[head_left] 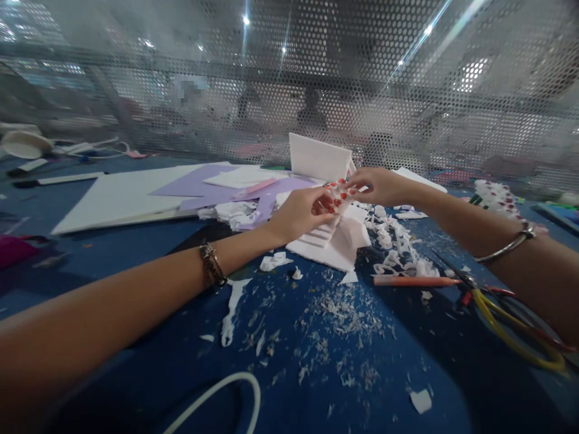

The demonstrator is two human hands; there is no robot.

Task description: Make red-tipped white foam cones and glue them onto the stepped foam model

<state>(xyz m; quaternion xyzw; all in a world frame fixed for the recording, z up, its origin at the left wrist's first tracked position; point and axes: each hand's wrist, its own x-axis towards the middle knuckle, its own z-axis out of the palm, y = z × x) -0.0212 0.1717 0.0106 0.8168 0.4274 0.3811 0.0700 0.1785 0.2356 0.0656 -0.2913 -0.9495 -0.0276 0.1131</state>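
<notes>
A small white model with stair-like steps (pixel 318 236) sits on a flat white base (pixel 332 256), and a white roof-shaped piece (pixel 319 157) stands behind it. My left hand (pixel 298 212) comes in from the left, its fingers bent and closed against the upper part of the model. From the other side my right hand (pixel 377 185) meets it, fingertips pinched close to the left ones. Both hands grip a white foam piece at the top of the steps, mostly hidden by the fingers. A curved white flap (pixel 355 232) leans beside the steps.
White and purple sheets (pixel 190 187) lie stacked at left. Curled scraps (pixel 391 235) and fine shavings (pixel 346 319) litter the blue table. An orange pen (pixel 416 281) and yellow-handled scissors (pixel 511 337) lie at right. A white cable (pixel 235 378) loops in front; perforated metal stands behind.
</notes>
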